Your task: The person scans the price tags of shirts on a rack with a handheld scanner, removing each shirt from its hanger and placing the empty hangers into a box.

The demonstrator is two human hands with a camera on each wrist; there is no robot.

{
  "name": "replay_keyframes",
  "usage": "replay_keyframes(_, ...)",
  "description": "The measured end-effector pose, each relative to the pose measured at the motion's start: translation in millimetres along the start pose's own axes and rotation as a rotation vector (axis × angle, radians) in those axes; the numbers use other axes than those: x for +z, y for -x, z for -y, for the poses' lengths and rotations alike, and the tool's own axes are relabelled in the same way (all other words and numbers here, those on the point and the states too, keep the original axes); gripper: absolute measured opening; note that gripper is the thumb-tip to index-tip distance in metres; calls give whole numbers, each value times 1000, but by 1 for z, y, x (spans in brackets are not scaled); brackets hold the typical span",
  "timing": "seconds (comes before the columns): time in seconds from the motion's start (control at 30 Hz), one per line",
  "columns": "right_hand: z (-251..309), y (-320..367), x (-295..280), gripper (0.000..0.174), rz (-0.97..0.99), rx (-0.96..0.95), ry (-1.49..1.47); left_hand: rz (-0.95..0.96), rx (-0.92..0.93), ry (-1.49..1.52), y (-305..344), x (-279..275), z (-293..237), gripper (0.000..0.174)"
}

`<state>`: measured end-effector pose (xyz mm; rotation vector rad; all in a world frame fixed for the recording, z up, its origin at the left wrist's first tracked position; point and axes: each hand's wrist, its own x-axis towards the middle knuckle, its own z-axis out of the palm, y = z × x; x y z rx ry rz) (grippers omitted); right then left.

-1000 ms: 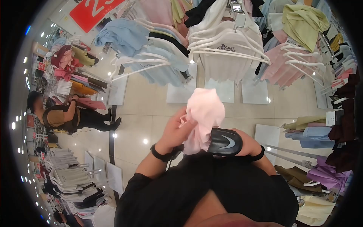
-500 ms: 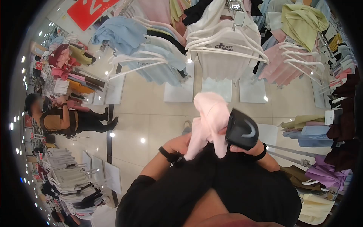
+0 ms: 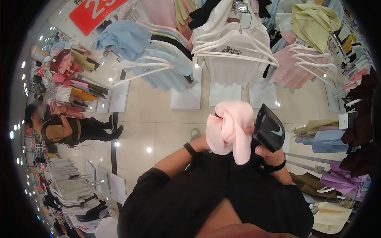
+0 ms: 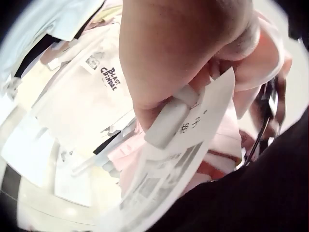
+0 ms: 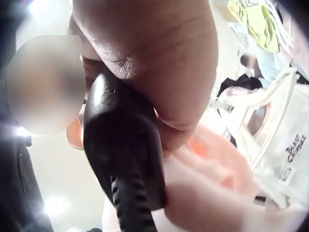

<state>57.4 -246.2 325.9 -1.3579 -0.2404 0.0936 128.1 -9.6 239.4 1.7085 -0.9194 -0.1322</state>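
Note:
In the head view, a crumpled pink garment (image 3: 232,127) hangs between the hands. My left hand (image 3: 203,143) grips it from the left, its fingers mostly hidden behind the cloth. My right hand (image 3: 272,156) holds a black device (image 3: 270,129) with a grey curved mark, beside the garment's right edge. The left wrist view has my left hand (image 4: 178,48) over pink cloth, by a white piece (image 4: 168,121) and a printed tag (image 4: 193,140). In the right wrist view my right hand (image 5: 159,53) wraps the black device (image 5: 125,130); a ribbed cord end (image 5: 130,198) extends below.
Racks of shirts on white hangers (image 3: 234,53) stand ahead, with white base panels (image 3: 225,95) on the tiled floor. Another person (image 3: 59,127) stands at the left near clothes racks. A metal rail (image 3: 309,160) and folded clothes (image 3: 345,178) lie close on the right.
The pink garment has shifted right and turned, bunching up. The black device has moved right and up with my right hand, and stands more upright. My left hand has followed the garment rightward.

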Motion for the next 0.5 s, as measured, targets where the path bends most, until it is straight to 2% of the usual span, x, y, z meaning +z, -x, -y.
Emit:
replay_keyframes(0.03,-3,2,-7,61,-36,70,-36,179,-155,-260,-1,-5,-5,67)
replay_keyframes(0.07,-6,4,-13,60,-74,140,-71,63,-266,124,12,-4,7,67)
replay_keyframes(0.1,-11,0,-21,58,-23,91,-36,-56,-370,509,32,1,30,67)
replay_keyframes(0.13,-11,0,-22,59,-58,121,10,-177,-466,896,44,0,43,67)
replay_keyframes(0.17,-10,0,-23,60,-93,152,57,-181,-570,1229,42,-10,34,58)
replay_keyframes(0.27,-11,2,-23,55,-117,269,67,-296,-583,1480,56,-37,33,58)
replay_keyframes(0.33,-16,8,-21,48,-100,386,24,-356,-479,1379,46,-52,18,60)
replay_keyframes(0.37,-19,10,-18,43,-88,335,60,-428,-495,1353,37,-60,8,61)
replay_keyframes(0.47,-28,9,-17,45,20,337,153,-565,-479,1257,33,-72,8,69)
replay_keyframes(0.5,-29,8,-13,55,7,347,165,-591,-467,1227,34,-74,9,72)
